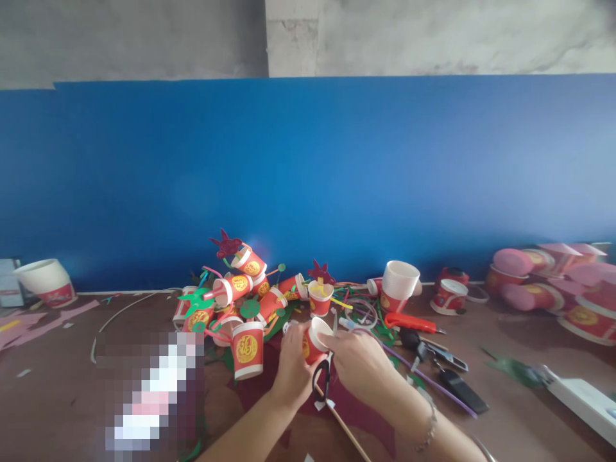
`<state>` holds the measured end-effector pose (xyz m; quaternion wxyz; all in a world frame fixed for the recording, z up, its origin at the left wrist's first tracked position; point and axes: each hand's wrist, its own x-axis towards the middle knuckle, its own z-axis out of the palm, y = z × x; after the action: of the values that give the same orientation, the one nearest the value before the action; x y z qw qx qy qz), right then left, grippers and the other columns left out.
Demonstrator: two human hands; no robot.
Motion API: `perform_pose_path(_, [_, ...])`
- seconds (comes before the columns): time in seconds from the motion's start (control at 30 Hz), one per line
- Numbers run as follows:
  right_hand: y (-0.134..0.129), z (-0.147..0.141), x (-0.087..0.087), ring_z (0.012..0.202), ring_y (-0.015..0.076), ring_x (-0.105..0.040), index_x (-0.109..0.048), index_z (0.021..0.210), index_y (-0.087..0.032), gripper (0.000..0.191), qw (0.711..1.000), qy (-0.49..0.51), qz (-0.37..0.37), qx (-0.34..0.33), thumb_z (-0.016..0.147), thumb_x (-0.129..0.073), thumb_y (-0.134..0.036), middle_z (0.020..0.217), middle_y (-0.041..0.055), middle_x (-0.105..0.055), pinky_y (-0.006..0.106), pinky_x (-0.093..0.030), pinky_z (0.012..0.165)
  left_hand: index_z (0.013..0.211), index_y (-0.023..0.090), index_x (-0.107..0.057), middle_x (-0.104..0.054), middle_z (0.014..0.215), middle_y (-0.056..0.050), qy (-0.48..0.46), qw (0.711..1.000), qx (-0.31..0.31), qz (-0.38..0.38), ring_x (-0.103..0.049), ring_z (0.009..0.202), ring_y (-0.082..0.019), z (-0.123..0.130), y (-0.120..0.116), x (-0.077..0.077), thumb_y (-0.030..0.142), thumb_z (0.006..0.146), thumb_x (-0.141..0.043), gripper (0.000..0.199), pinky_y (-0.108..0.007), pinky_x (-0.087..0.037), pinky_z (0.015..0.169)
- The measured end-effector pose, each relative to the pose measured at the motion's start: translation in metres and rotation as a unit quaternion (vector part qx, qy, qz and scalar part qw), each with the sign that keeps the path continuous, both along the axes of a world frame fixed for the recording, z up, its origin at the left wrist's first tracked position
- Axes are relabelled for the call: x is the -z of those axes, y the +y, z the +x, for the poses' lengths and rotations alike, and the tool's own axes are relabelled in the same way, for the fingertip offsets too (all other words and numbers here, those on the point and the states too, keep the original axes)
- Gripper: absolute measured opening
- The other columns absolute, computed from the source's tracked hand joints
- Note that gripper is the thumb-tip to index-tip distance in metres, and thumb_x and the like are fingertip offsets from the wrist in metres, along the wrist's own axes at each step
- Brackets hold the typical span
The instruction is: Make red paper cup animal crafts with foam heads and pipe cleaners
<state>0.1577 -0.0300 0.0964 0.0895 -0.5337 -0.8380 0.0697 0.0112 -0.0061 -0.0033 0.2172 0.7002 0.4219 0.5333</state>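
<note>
In the middle of the head view, my left hand [294, 362] is wrapped round a small red and white paper cup [314, 346], its white mouth tilted up and toward the right. My right hand [359, 366] has its fingers pressed together at the cup's right rim; its fingertips are partly hidden. Just below the cup, between my hands, shows a black loop [321, 380] like a scissor handle. Under it a thin wooden stick [349, 431] lies over dark red paper [370, 407]. Close behind stands another cup [320, 298] with a dark red cut-out and a yellow strip.
Left of my hands is a pile of decorated cups [248, 350] with green and red cut-outs. Stacked cups [399, 285], an orange cutter [414, 322] and keys [459, 385] lie to the right. Pink-topped cups [524, 295] stand far right. A blue panel [308, 179] rises behind.
</note>
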Motion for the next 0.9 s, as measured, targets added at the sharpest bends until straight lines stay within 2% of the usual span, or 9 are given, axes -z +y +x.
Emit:
perform_pose_path(0.1, [0.008, 0.005, 0.006, 0.057, 0.0122, -0.054, -0.07, 0.1, -0.022, 0.043, 0.988, 0.135, -0.08, 0.009, 0.072, -0.04, -0.005, 0.065, -0.0014, -0.062, 0.021, -0.032, 0.053, 0.111, 0.022, -0.056, -0.06, 0.103, -0.009, -0.032, 0.999, -0.025, -0.02, -0.057, 0.098, -0.028, 0.002, 0.0, -0.001, 0.015, 0.071, -0.064, 0.041, -0.045, -0.045, 0.089])
perform_pose_path(0.17, [0.012, 0.006, 0.01, 0.053, 0.0116, -0.052, -0.069, 0.106, -0.021, 0.046, 0.98, 0.166, -0.104, 0.022, 0.073, -0.041, -0.007, 0.061, -0.0022, -0.061, 0.021, -0.031, 0.051, 0.11, 0.022, -0.056, -0.062, 0.101, -0.008, -0.059, 0.996, -0.045, -0.04, -0.059, 0.096, -0.027, 0.003, 0.001, -0.002, 0.019, 0.072, -0.064, 0.039, -0.042, -0.046, 0.086])
perform_pose_path(0.33, [0.005, 0.002, 0.009, 0.082, 0.0189, -0.064, -0.068, 0.111, -0.024, 0.051, 0.996, 0.084, 0.003, 0.03, 0.071, -0.041, -0.007, 0.087, 0.0054, -0.072, 0.024, -0.039, 0.067, 0.115, 0.019, -0.052, -0.063, 0.11, -0.008, -0.098, 0.992, 0.0, -0.082, -0.06, 0.102, -0.027, 0.0, 0.002, -0.006, 0.021, 0.068, -0.07, 0.05, -0.041, -0.046, 0.09])
perform_pose_path(0.5, [0.002, 0.004, 0.004, 0.088, 0.0202, -0.067, -0.064, 0.118, -0.027, 0.053, 0.998, 0.044, 0.004, 0.037, 0.075, -0.039, -0.009, 0.097, 0.006, -0.073, 0.025, -0.04, 0.071, 0.116, 0.018, -0.047, -0.063, 0.111, -0.009, -0.14, 0.979, 0.016, -0.144, -0.061, 0.102, -0.025, 0.0, 0.0, -0.012, 0.014, 0.065, -0.07, 0.056, -0.039, -0.046, 0.09])
perform_pose_path(0.63, [0.006, 0.006, 0.004, 0.091, 0.0206, -0.066, -0.065, 0.116, -0.027, 0.05, 0.999, 0.032, -0.003, 0.032, 0.075, -0.041, -0.01, 0.101, 0.0055, -0.073, 0.025, -0.04, 0.072, 0.116, 0.019, -0.047, -0.062, 0.112, -0.008, -0.145, 0.98, 0.041, -0.129, -0.06, 0.104, -0.024, 0.001, -0.001, -0.01, 0.01, 0.065, -0.068, 0.056, -0.039, -0.045, 0.092])
perform_pose_path(0.9, [0.005, 0.005, 0.002, 0.086, 0.0197, -0.065, -0.065, 0.115, -0.028, 0.05, 0.999, 0.017, -0.007, 0.028, 0.075, -0.041, -0.01, 0.097, 0.005, -0.073, 0.025, -0.038, 0.068, 0.116, 0.019, -0.047, -0.062, 0.112, -0.008, -0.129, 0.982, 0.042, -0.13, -0.06, 0.103, -0.024, 0.001, -0.002, -0.01, 0.003, 0.062, -0.064, 0.058, -0.039, -0.045, 0.092])
